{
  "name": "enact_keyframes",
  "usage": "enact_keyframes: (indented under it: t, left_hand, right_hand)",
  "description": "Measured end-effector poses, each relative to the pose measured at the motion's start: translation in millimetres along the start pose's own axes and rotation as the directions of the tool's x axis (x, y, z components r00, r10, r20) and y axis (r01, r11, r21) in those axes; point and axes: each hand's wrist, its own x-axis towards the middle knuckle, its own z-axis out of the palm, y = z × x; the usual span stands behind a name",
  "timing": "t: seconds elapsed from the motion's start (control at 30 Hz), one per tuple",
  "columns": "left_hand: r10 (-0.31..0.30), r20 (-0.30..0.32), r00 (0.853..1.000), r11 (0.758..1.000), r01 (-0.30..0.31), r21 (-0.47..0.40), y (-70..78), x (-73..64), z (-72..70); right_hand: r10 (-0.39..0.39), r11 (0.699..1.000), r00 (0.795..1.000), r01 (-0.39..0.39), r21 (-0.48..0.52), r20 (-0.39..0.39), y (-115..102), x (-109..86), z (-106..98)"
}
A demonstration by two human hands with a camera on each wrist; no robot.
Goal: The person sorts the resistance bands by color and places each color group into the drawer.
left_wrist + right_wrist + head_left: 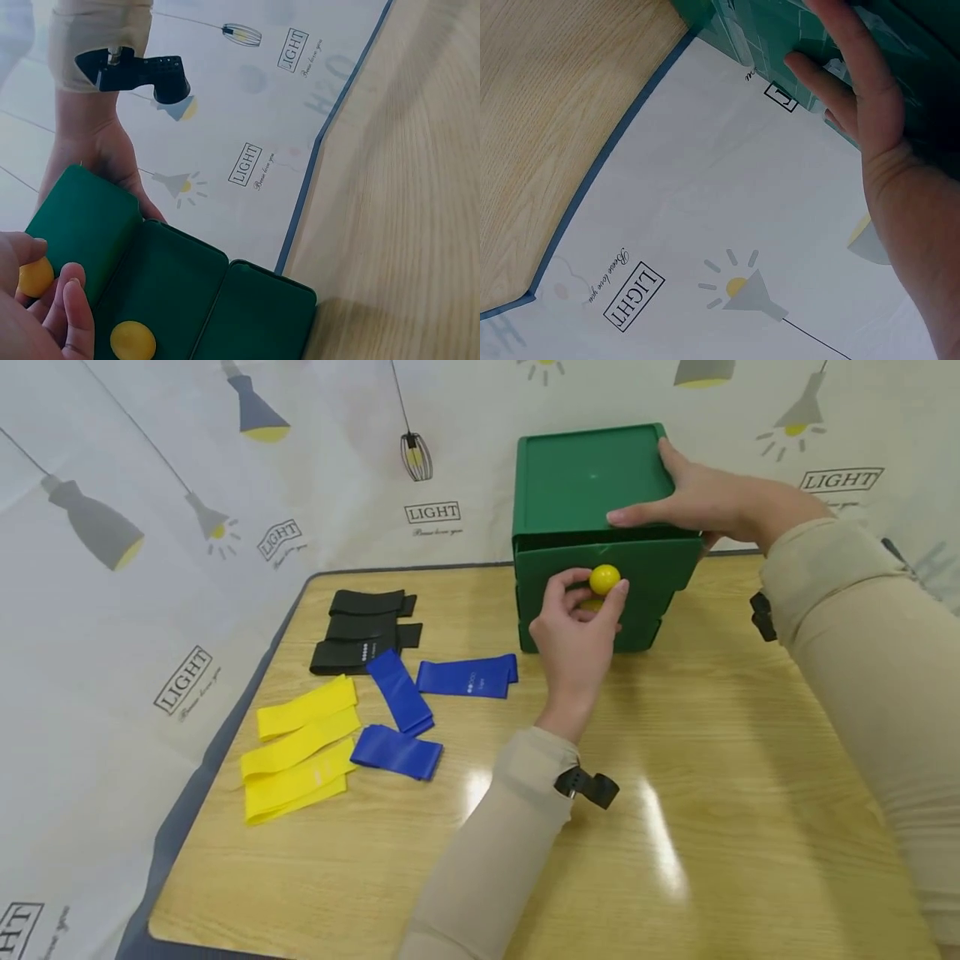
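Head view: wood-grain table (738,860) is adjoining lamp-printed backdrop (337,435). Left hand (573,643) is pinching yellow ball (604,578); right hand (708,497) is gripping green plastic box (588,481).

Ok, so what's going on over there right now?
A person's left hand pinches the round yellow knob on the top drawer of a green box, while the right hand rests spread over the box's top at its right side. That drawer appears slightly out. Black, blue and yellow bands lie to the left on the table.
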Motion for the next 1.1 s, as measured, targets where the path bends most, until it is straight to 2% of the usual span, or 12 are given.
enact_keyframes:
  t: [0.1, 0.3, 0.57, 0.7, 0.87, 1.1]
  left_hand:
    - [-0.004, 0.01, 1.0, 1.0, 0.004, 0.012, 2.6, -4.5, -5.9]
    - [-0.018, 0.025, 1.0, 1.0, 0.018, 0.001, 5.6, -10.9, -8.9]
    - [-0.109, 0.058, 0.992, 0.991, 0.113, -0.073, 11.6, -30.8, -17.0]
    - [-0.137, 0.064, 0.988, 0.986, 0.142, -0.083, 15.6, -41.7, -21.9]
    - [-0.143, 0.055, 0.988, 0.986, 0.147, -0.082, 19.6, -52.4, -28.2]
    - [-0.129, 0.076, 0.989, 0.987, 0.135, -0.082, 18.5, -57.8, -33.7]
  right_hand:
    - [-0.005, 1.0, 1.0, 0.005, -0.019, -0.004, -3.6, 2.5, 1.4]
    - [-0.011, 1.0, 1.0, 0.011, -0.022, 0.002, 1.0, 9.4, -3.7]
    - [-0.024, 1.0, 1.0, 0.024, -0.01, -0.004, 4.6, 17.9, -4.2]
    - [-0.026, 1.0, 1.0, 0.026, -0.011, -0.012, 4.2, 19.5, -4.2]
    - [-0.028, 1.0, 0.999, 0.027, -0.016, -0.028, 4.2, 19.0, -3.3]
    - [-0.027, 1.0, 0.999, 0.026, -0.003, -0.041, 3.5, 18.7, 0.1]
